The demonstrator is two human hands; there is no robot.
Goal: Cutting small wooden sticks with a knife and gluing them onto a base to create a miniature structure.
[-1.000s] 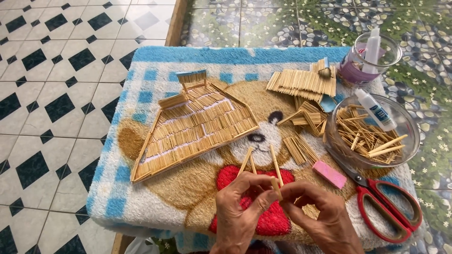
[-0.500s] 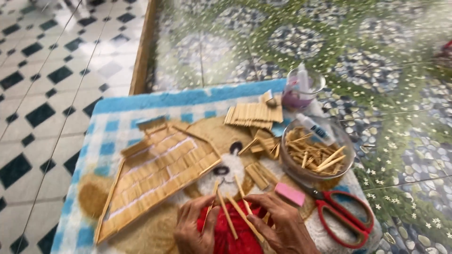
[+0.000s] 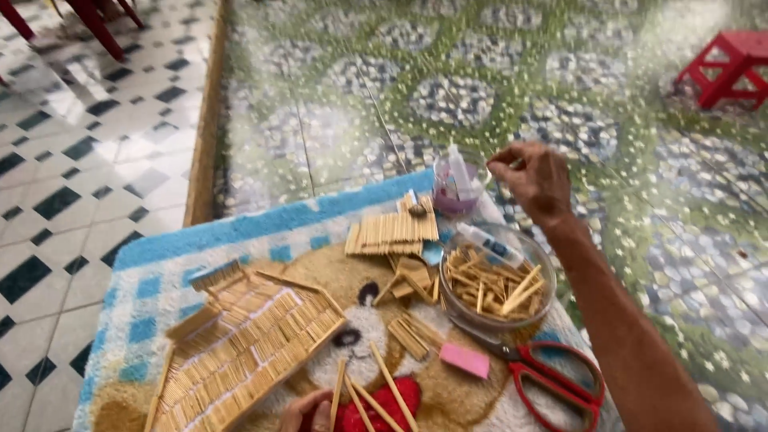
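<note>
Head view, blue bear-print mat (image 3: 240,228) on patterned tile floor (image 3: 336,96), right hand (image 3: 534,178) raised, perhaps pinching.

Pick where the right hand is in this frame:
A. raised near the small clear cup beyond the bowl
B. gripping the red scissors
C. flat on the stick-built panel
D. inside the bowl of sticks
A: the right hand is lifted, fingers pinched, beside the small clear cup, away from the red scissors.
</note>
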